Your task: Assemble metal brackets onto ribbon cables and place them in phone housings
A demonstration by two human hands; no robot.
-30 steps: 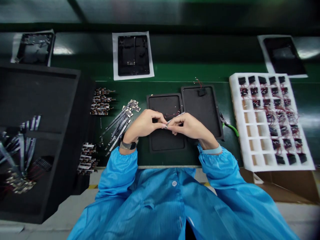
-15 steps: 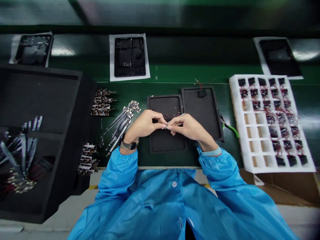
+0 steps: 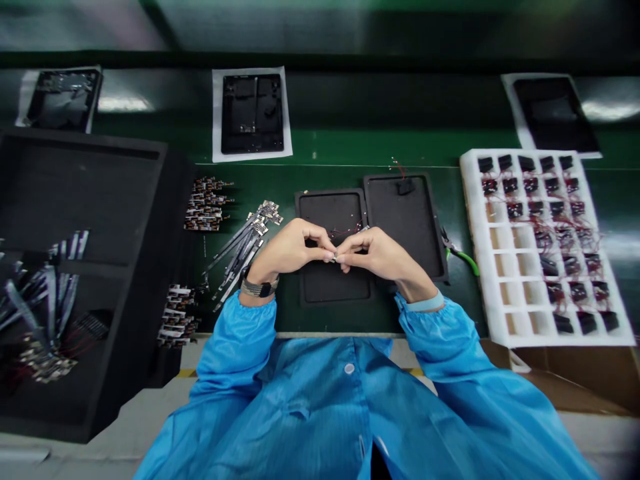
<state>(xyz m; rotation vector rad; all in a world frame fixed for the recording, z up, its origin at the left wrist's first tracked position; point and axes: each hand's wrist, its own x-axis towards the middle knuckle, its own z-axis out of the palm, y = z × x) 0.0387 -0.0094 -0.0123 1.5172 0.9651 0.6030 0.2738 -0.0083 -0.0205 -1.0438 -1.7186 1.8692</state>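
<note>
My left hand and my right hand meet fingertip to fingertip above a black foam tray. Thumbs and forefingers of both are pinched together on a small light-coloured part, mostly covered by the fingers. Thin red wires show just behind the fingertips, over the same tray. Adjoining on the right is a second black tray holding a small black block with red wires. Left of my left hand lies a loose pile of grey flat cables with small circuit boards.
Green-handled cutters lie right of the trays. A white foam tray holds black wired parts in many cells. Stacked small boards and a big black bin stand left. Tablet housings on white sheets line the back.
Both hands keep their pinch in nearly the same spot. The tablet housings at the back have shifted slightly left relative to the trays.
</note>
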